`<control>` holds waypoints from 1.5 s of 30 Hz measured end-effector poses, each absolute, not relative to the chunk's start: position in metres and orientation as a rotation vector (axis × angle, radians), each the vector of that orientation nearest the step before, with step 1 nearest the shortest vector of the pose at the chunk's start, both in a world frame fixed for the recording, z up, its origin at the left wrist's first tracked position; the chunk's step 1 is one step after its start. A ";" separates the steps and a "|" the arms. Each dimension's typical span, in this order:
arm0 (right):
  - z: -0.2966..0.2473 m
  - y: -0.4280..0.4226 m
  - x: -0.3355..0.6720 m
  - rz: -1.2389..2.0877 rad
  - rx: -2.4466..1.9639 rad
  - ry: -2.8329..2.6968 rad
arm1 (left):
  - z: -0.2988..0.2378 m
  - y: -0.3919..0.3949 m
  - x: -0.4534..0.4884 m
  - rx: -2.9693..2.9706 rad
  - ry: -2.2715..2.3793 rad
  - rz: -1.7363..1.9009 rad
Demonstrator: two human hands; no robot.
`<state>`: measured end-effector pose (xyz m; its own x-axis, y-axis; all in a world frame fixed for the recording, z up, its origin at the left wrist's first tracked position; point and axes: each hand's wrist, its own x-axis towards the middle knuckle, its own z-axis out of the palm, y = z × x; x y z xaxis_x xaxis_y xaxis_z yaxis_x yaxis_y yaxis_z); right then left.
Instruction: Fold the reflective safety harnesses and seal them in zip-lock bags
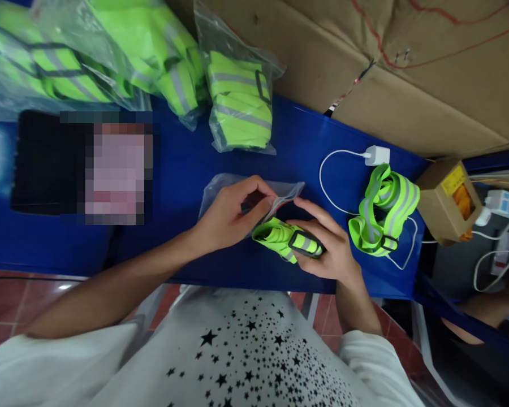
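Observation:
My left hand (pixel 229 212) pinches the open edge of a clear plastic bag (pixel 220 189) lying on the blue table (pixel 173 169). My right hand (pixel 326 243) grips a folded neon-green reflective strap (pixel 280 234) with grey stripes and a black buckle, its end at the bag's mouth. The right index finger also touches the bag's edge.
A loose neon-green strap (pixel 384 212) lies to the right, over a white cable with charger (pixel 376 155). Several bagged straps (pixel 240 102) are piled at the back left. A small cardboard box (pixel 447 198) and large cardboard sheets (pixel 407 68) stand at the right and back. Another person's arm (pixel 479 322) shows at the lower right.

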<state>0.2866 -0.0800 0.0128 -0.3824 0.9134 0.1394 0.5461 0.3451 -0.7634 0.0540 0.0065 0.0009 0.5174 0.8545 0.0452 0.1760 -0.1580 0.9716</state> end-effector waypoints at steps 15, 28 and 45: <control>0.006 -0.077 0.279 0.878 -1.210 -2.040 | 0.003 0.011 0.048 1.674 0.760 0.607; 0.016 -0.068 0.302 1.243 -1.184 -2.019 | 0.012 0.020 0.035 1.892 0.900 1.053; 0.016 -0.063 0.320 1.219 -1.748 -1.514 | -0.008 0.004 0.048 2.516 0.629 0.636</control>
<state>0.3195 -0.0629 0.0164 -0.0304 0.9566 -0.2899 0.4872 -0.2391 -0.8399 0.0478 0.0044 -0.0079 0.7878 0.5280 0.3171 0.3116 -0.7858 0.5343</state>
